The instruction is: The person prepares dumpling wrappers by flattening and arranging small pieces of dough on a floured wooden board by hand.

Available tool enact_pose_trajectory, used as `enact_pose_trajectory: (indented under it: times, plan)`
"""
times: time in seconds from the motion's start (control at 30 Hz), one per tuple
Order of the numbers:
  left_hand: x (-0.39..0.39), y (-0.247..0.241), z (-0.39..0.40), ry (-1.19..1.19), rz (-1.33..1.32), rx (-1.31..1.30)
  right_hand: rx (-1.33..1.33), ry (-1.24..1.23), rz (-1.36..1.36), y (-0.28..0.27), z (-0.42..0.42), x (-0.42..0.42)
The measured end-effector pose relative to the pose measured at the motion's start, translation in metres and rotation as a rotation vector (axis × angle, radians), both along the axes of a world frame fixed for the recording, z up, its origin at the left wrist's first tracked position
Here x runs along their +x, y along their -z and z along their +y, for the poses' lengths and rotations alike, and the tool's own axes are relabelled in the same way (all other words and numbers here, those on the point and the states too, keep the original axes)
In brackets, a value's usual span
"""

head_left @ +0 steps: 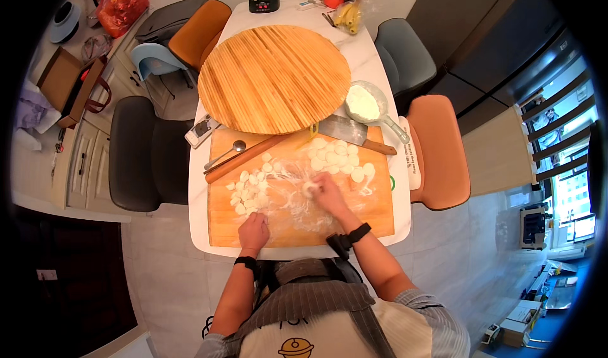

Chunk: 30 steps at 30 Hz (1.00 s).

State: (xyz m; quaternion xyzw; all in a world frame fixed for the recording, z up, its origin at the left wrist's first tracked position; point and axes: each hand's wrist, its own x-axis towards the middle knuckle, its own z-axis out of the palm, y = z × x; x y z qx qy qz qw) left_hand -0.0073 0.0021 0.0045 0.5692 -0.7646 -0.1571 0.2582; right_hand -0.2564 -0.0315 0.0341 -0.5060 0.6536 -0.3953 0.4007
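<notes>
A floured wooden board (294, 232) lies before me. At its left part, small dough pieces (248, 193) lie in a loose cluster; flattened dough rounds (332, 156) overlap at the upper right. My left hand (253, 232) rests with curled fingers at the lower edge of the left cluster; whether a piece is inside it cannot be told. Near the board's middle, my right hand (327, 194) has its fingers on a pale piece of dough (311, 188), slightly blurred. A rolling pin (247, 158) and a metal spoon (227, 154) lie slanted at the upper left.
Behind the board lies a large round slatted wooden tray (275, 78). A cleaver (344, 131) lies at the upper right, its handle pointing right, near a bowl of flour (365, 102). A phone (202, 131) is at the left. Chairs flank the table (299, 252).
</notes>
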Motion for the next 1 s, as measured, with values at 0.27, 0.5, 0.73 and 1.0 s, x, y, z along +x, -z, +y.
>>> enact_pose_trajectory:
  times: [0.27,0.5,0.73,1.0]
  plan:
    - [0.004,0.006,0.008,0.008,-0.015,0.006,0.047,0.214,0.603,-0.011,-0.028,-0.106]
    - [0.004,0.004,0.003,-0.004,-0.029,0.039,-0.387,-0.408,0.531,-0.018,-0.056,0.024]
    - [0.0,0.001,0.002,-0.025,0.012,0.056,-0.247,-0.393,0.638,0.017,-0.081,0.059]
    - [0.005,0.003,0.002,-0.016,0.012,0.045,-0.297,-0.762,0.608,-0.012,0.008,0.015]
